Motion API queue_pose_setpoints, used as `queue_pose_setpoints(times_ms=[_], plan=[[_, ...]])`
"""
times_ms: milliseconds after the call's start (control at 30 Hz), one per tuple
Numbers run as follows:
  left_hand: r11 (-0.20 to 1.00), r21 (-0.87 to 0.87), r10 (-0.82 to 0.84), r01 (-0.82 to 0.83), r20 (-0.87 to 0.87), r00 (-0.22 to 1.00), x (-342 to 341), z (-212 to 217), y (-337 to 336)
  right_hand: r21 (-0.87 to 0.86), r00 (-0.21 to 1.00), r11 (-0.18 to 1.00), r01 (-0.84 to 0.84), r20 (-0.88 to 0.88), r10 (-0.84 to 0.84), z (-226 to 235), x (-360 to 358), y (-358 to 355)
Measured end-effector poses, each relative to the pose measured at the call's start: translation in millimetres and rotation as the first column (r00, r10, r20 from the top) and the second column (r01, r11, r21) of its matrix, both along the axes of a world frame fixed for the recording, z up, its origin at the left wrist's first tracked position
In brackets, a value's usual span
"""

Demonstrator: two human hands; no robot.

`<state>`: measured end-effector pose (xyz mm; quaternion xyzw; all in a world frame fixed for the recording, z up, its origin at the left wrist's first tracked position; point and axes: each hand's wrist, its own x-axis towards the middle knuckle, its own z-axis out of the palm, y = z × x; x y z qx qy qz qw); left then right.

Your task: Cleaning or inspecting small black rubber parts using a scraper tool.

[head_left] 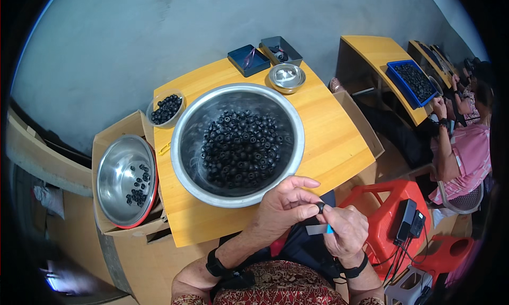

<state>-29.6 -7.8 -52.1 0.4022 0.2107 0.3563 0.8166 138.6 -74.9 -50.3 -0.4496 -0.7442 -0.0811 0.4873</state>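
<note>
Lap: patterned red cloth (281,289) at the lower edge, both forearms rising from it, each with a dark wristband.
Left hand (283,204): fingers drawn together, thumb and forefinger tips pinching a small black ring (320,206) at its left side.
Right hand (347,231): fingertips meet the ring from the right; it also grips a small blade tool (319,229) with a pale flat and a blue tip, lying just under the ring.
Ring: held between both hands, just off the near right corner of the table, above the lap.
Table (339,140): yellow wood top, bare along its right side.
Big bowl (185,146): steel, mid-table, just beyond the hands, with a heap of black rings inside.
Red stool (389,199): right of the hands, a black device with cables resting on it.
Box (114,132): cardboard, left of the table, carrying a red-rimmed steel bowl (114,172) with a few black rings.
Clear cup (167,109): far left table corner, full of black rings.
Small bowl (287,76): steel, beyond the big bowl.
Trays (249,60): two dark ones at the far table edge.
Floor: grey concrete beyond.
Far right: a person in a pink shirt (469,156) seated at another yellow table with a blue tray (416,82) of black pieces.
</note>
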Motion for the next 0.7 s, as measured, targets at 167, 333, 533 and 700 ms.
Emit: queue_pose_setpoints(times_ms=[167, 333, 533, 700], plan=[[1.0, -0.015, 0.016, -0.016, -0.016, 1.0, -6, 5, 0, -0.052, 0.999, 0.997, -0.054, -0.011, 0.053, 0, -1, 2], [0.991, 0.101, 0.095, -0.086, -0.095, 0.991, -22, 10, -4, -0.132, 0.993, 0.986, -0.098, -0.081, 0.087, 7, -8, 2], [0.583, 0.64, 0.792, -0.5, -0.312, 0.525, -129, 48, 32, -0.165, 0.982, 0.985, 0.051, -0.169, -0.08, -5, 6, -2], [0.384, 0.857, 0.894, -0.345, -0.438, -0.094, -302, 7, 46, -0.161, 0.975, 0.987, -0.011, -0.223, -0.025, -3, -6, 4]])
